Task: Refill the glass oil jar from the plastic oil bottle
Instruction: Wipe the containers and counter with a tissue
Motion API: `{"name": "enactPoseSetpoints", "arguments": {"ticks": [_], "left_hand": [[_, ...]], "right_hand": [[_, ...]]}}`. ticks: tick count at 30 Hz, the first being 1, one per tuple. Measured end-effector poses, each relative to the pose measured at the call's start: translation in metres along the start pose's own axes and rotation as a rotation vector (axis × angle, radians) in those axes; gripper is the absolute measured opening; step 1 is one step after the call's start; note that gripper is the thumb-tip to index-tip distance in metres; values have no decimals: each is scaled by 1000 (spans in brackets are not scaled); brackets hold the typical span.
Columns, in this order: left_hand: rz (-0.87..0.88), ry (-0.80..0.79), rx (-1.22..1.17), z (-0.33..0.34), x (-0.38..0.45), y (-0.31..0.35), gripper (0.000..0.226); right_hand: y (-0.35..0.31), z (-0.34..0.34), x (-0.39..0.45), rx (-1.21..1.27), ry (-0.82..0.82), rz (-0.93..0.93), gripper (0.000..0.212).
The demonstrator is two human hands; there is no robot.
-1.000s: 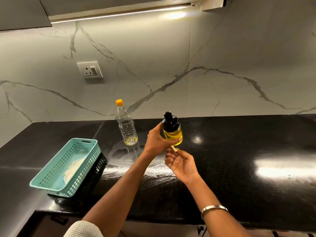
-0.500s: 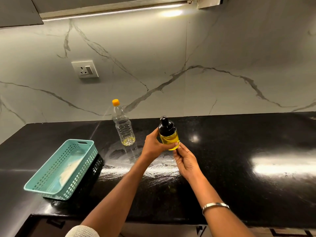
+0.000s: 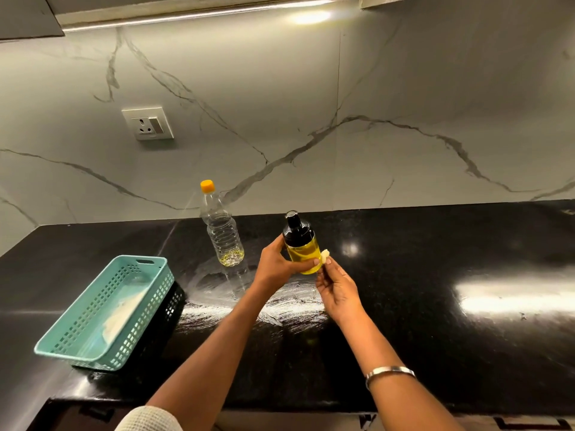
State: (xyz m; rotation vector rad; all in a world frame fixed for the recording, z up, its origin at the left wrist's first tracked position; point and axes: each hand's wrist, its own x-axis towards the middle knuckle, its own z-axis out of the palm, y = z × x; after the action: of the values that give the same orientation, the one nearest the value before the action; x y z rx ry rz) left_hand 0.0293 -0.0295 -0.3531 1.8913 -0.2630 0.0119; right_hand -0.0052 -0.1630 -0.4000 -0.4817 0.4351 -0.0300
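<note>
The glass oil jar (image 3: 302,248), full of yellow oil under a black pump lid, is held upright above the black counter (image 3: 435,275). My left hand (image 3: 277,265) wraps around its lower body. My right hand (image 3: 337,289) pinches a small pale scrap (image 3: 324,256) against the jar's right side. The plastic oil bottle (image 3: 221,231), clear with an orange cap on, stands behind and to the left near the wall. Only a little oil lies at its bottom.
A teal slotted basket (image 3: 102,334) with something pale inside lies at the left on a black basket. Whitish smears cover the counter under my hands. A wall socket (image 3: 147,123) is on the marble backsplash. The counter's front edge runs just below my forearms.
My right hand rose from under the jar to its right side, bringing the pale scrap up with it. The jar sank a little lower, still in my left hand.
</note>
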Motion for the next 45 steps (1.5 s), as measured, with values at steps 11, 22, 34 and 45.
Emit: {"name": "enactPoseSetpoints", "arguments": {"ticks": [11, 22, 34, 45], "left_hand": [[-58, -37, -88, -7, 18, -29, 55], [-59, -126, -75, -19, 52, -44, 54], [-37, -107, -22, -24, 85, -64, 55], [-97, 18, 101, -13, 113, -104, 50]], "right_hand": [[12, 6, 32, -138, 50, 35, 12], [18, 10, 55, -368, 19, -100, 17], [53, 7, 82, -122, -4, 103, 11], [34, -46, 89, -1645, 266, -587, 14]]}}
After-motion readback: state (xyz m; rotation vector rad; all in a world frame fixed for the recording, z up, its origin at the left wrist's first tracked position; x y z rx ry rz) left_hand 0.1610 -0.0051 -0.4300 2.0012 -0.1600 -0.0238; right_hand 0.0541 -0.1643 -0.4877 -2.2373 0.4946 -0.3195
